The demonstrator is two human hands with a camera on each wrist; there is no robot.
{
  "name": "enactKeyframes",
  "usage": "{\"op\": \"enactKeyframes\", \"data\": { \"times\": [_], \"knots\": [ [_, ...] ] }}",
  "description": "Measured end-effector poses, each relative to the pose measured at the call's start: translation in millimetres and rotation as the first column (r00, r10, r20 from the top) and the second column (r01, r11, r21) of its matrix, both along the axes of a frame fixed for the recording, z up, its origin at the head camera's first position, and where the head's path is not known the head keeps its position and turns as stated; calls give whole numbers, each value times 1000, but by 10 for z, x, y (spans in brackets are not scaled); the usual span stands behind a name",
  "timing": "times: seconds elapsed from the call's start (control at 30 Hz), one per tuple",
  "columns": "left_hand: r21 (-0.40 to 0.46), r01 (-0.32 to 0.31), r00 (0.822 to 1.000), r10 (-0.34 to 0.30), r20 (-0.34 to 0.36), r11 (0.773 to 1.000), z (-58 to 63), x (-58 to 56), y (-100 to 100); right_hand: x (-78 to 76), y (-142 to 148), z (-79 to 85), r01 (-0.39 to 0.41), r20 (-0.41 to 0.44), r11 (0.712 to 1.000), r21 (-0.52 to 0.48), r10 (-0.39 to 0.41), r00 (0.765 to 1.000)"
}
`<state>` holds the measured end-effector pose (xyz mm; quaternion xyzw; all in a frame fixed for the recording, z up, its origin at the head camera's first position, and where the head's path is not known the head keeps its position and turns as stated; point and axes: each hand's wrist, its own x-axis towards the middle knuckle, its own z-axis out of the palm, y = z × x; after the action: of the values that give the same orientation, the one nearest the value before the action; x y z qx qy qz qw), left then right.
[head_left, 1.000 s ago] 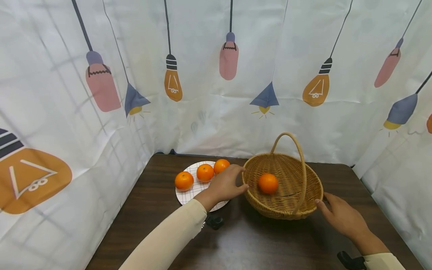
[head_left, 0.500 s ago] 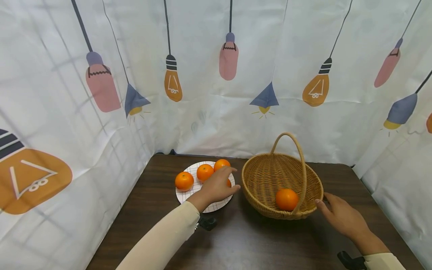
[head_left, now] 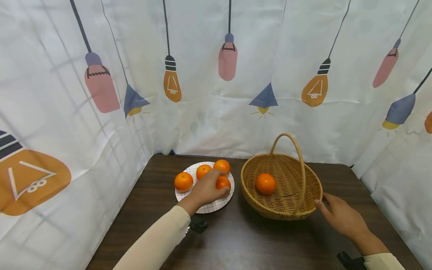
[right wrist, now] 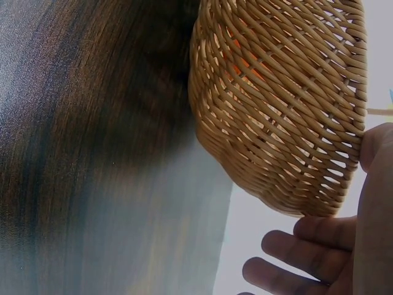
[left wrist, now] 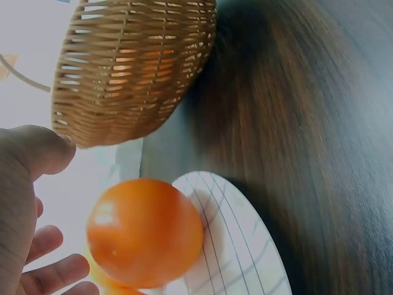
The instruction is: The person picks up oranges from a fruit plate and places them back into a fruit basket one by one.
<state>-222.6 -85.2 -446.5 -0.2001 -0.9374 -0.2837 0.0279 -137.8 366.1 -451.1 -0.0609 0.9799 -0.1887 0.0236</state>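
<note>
My left hand (head_left: 204,188) is over the white checked plate (head_left: 216,204), its thumb and fingers spread beside the nearest orange (head_left: 223,183). In the left wrist view that orange (left wrist: 146,233) sits on the plate, with a gap between it and the fingers. Several oranges lie on the plate, among them one at the left (head_left: 183,182) and one at the back (head_left: 221,166). My right hand (head_left: 345,217) pinches the right rim of the wicker basket (head_left: 287,215), thumb on the rim and fingers outside, as the right wrist view shows. One orange (head_left: 266,183) rests inside the basket.
The basket's tall arched handle (head_left: 301,168) rises above its rim. Beneath everything is a dark wooden table (head_left: 249,243). White curtains (head_left: 202,123) printed with lamps hang behind the table and on both sides.
My left hand has moved left from the basket's edge to an orange on the plate. The orange inside the basket rolled right, then back left. My right hand has stayed on the rim.
</note>
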Motion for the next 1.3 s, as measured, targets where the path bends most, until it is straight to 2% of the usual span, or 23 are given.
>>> {"op": "enactKeyframes", "data": {
  "times": [0.5,1.0,1.3],
  "knots": [
    [11,-30,1000,30,2,999,-127,20,-199,-10,3,16,7,-1,1000,15,-7,1000],
    [-4,-79,996,79,45,997,-283,14,-243,-5,4,22,12,14,1000,27,-12,1000],
    [0,-91,995,91,45,996,-345,16,-228,-3,-12,22,13,17,1000,24,-14,1000]
  ]
}}
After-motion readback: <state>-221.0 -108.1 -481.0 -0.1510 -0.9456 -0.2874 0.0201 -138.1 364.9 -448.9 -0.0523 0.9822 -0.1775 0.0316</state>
